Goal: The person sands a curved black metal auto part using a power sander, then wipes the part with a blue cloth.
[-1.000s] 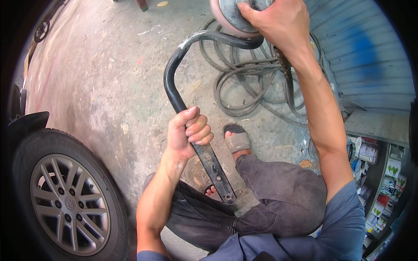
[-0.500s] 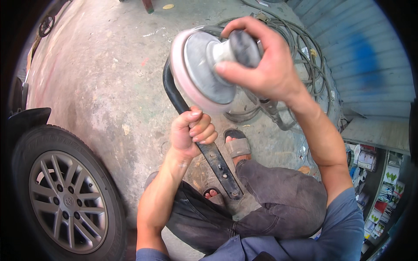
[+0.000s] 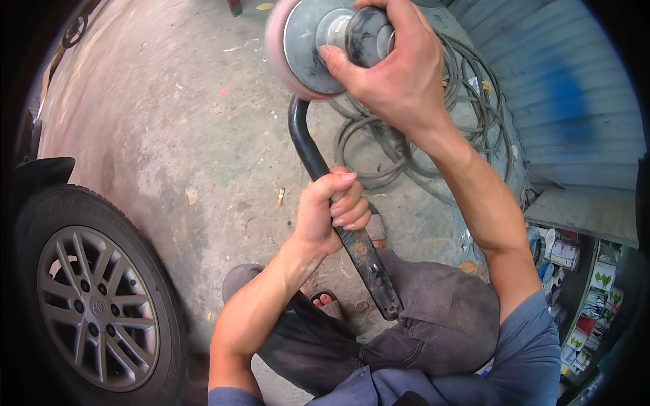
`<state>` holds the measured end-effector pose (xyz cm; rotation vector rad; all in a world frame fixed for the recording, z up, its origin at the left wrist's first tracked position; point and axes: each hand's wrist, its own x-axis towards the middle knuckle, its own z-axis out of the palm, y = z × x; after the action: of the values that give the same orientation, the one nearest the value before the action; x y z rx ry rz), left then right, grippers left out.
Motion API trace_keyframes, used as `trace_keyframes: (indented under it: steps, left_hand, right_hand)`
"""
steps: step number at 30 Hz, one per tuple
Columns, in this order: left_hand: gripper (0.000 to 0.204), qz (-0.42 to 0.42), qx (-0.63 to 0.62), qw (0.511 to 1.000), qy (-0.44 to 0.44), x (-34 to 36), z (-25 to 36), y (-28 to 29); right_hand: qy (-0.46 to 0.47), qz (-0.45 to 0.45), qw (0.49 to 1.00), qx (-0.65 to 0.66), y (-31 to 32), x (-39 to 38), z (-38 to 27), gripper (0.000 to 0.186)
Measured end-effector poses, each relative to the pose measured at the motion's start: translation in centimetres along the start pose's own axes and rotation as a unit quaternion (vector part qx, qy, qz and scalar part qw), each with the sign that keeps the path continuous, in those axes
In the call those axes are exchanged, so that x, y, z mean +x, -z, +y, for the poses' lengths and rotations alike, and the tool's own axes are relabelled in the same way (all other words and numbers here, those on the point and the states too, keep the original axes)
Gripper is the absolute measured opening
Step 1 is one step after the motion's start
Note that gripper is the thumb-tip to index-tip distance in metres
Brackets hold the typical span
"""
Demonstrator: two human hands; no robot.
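My right hand (image 3: 399,71) is wrapped round the dark round grip of an orbital sander (image 3: 313,40), a grey round tool with a pinkish disc at its left. The disc's rim is smeared by motion. Its lower edge overlaps the far, bent end of a black metal bar (image 3: 308,149); whether they touch, I cannot tell. My left hand (image 3: 335,206) is closed in a fist round the middle of the bar. Toward me the bar becomes a flat strip with several holes, and its near end lies over my right thigh.
A car wheel (image 3: 101,308) stands at the left. Coiled grey hoses (image 3: 406,159) lie on the concrete floor (image 3: 196,135) ahead to the right. A corrugated metal wall (image 3: 575,88) and a shelf with small packages (image 3: 596,298) border the right side. A cigarette butt (image 3: 281,197) lies left of the bar.
My right hand has moved the sander farther away, toward the upper edge. My left hand has shifted the bar to the right, and its near end now overlaps my right thigh.
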<state>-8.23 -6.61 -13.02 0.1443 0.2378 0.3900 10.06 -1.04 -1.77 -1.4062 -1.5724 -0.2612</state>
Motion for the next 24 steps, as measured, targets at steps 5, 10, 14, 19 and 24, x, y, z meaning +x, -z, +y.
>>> trace_keyframes:
  steps: [5,10,14,19,24]
  left_hand:
    - [0.039,0.047,-0.015,0.999,0.002,0.8,0.1,0.7]
    - [0.039,0.071,-0.002,0.997,-0.022,0.8,0.6,0.9]
    - [0.036,0.135,0.078,0.985,-0.074,1.0,0.0,-0.7]
    - [0.028,0.213,0.116,0.963,-0.12,1.6,-0.8,-2.0]
    - [0.026,0.227,0.127,0.957,-0.131,1.8,-1.3,-1.6]
  right_hand:
    - [-0.233,-0.088,0.936,0.249,2.5,0.2,1.0,0.045]
    - [-0.257,-0.186,0.885,0.341,3.2,-1.6,2.3,0.039]
    - [-0.273,-0.206,0.88,0.329,1.6,-3.4,2.5,0.04]
    - [-0.393,-0.215,0.781,0.436,1.7,-3.8,2.2,0.04]
    - [-0.423,-0.157,0.754,0.477,0.8,-3.2,2.3,0.038]
